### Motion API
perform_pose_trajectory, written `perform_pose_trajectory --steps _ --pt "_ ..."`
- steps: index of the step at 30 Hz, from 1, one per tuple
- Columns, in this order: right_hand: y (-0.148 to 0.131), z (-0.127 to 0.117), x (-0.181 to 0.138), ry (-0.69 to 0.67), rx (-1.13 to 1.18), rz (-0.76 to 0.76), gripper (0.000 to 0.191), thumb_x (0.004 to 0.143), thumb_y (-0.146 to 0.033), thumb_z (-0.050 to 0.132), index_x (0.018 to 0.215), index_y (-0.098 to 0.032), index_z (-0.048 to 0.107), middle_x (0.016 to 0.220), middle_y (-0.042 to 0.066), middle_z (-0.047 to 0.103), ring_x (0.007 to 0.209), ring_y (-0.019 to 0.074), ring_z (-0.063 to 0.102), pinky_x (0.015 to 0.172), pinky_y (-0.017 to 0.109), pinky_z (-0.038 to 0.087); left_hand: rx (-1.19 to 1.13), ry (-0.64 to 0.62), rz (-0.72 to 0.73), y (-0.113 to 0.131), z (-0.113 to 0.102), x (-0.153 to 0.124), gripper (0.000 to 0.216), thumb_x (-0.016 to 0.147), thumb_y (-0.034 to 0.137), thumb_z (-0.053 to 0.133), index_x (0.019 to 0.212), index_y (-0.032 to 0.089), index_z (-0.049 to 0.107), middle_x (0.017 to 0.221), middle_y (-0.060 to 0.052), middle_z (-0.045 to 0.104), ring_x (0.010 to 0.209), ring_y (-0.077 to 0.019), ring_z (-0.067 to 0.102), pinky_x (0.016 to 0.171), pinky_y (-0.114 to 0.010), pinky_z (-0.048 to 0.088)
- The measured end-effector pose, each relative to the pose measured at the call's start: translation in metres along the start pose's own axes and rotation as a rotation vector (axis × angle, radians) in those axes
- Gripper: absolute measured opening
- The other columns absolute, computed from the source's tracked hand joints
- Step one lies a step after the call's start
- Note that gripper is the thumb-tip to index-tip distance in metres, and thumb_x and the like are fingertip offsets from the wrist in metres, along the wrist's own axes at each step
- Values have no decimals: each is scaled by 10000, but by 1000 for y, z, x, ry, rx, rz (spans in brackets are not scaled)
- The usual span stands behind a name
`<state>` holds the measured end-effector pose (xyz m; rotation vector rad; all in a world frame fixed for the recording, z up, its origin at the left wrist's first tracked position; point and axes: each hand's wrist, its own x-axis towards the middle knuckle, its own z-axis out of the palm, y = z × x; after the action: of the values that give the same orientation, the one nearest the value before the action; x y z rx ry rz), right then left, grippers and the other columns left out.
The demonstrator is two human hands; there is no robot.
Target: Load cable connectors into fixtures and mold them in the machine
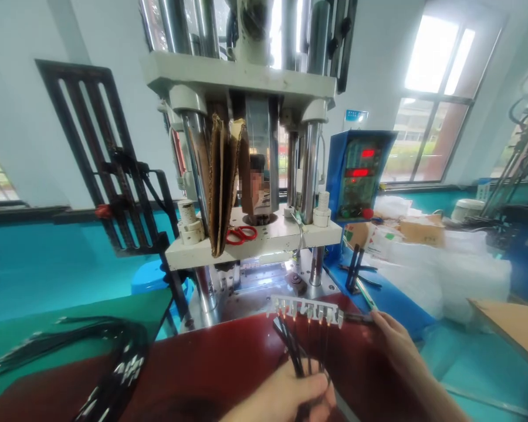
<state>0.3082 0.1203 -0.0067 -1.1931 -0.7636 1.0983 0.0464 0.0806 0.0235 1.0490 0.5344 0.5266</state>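
Observation:
Low in the middle, my left hand (305, 387) is closed around several black cables (295, 351). Their upper ends meet a pale strip with a row of small connectors (310, 309), which sits just in front of the machine's lower bed. At the strip's right end a slim dark bar (358, 318) runs to my right hand (391, 331), whose fingers are closed on it. Whether the bar is a tool or part of the strip is not clear. Both hands are over a dark red tabletop (193, 369).
A press with steel columns and a pale plate (281, 239) stands ahead. On the plate are folded cardboard (220, 187) and red-handled scissors (242, 235). A blue control box (358, 176) shows red digits. Black cables (118, 363) lie left; white bags (457, 275) and pliers (367, 275) are right.

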Motion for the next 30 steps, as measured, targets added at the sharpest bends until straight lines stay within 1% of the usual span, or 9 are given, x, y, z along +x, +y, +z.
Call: perform_pose_trajectory --steps 4,8,10,15,21,23,25,27,30 --pt "-1 -21 -7 -252 -525 -137 206 682 -313 633 843 -187 606 743 38 644 700 212 589 660 350 468 -66 3 -23 2 1 1 348 703 450 584 700 106 535 423 34 426 332 -39 324 354 -192 174" --pt "-10 -21 -13 -267 -1146 -495 58 666 -199 574 659 -226 625 864 39 616 892 262 527 790 416 411 -105 24 -78 6 4 0 330 696 446 586 692 123 519 408 47 401 317 -41 312 328 -183 150" --pt "-23 -10 -19 -277 -1165 -565 113 747 -242 519 702 -231 622 897 48 603 912 249 521 795 404 415 -118 28 -112 5 4 -1 310 716 436 566 714 129 519 427 48 404 326 -39 307 329 -180 142" --pt "-69 42 -41 -401 -813 -698 193 840 -309 448 916 -213 597 985 67 580 928 202 532 822 333 421 -121 23 -172 -3 3 -3 297 728 427 558 751 132 526 466 43 406 366 -43 311 361 -187 142" --pt "-84 90 -50 -585 -1121 -926 132 847 -236 479 803 -194 597 774 27 607 800 175 509 785 338 358 -31 4 -193 -13 -3 -1 424 645 531 617 716 121 535 464 44 389 402 -45 315 418 -199 178" --pt "-79 91 -39 -493 -1156 -969 204 863 -219 434 728 -185 583 715 22 602 740 168 508 749 332 353 -35 -13 -214 -18 -5 -1 425 640 543 616 705 131 532 477 48 378 411 -41 294 426 -199 178" --pt "-74 82 -23 -238 -1138 -995 227 860 -231 415 710 -175 576 709 39 605 711 178 515 702 324 361 14 -53 -231 -24 -5 -1 395 611 501 662 697 136 538 504 44 396 431 -41 300 437 -199 188" --pt "-73 62 -10 47 -1095 -993 237 850 -266 414 696 -178 572 701 48 611 686 187 529 669 318 371 95 -94 -224 -27 -4 -1 364 575 436 711 680 127 551 536 28 436 457 -47 339 449 -202 206" --pt "-74 15 -7 220 -1121 -995 230 837 -333 433 734 -197 587 732 41 635 718 191 564 701 318 379 40 -45 -200 -23 -1 -3 336 625 433 667 687 127 544 507 29 429 424 -45 339 427 -201 194"
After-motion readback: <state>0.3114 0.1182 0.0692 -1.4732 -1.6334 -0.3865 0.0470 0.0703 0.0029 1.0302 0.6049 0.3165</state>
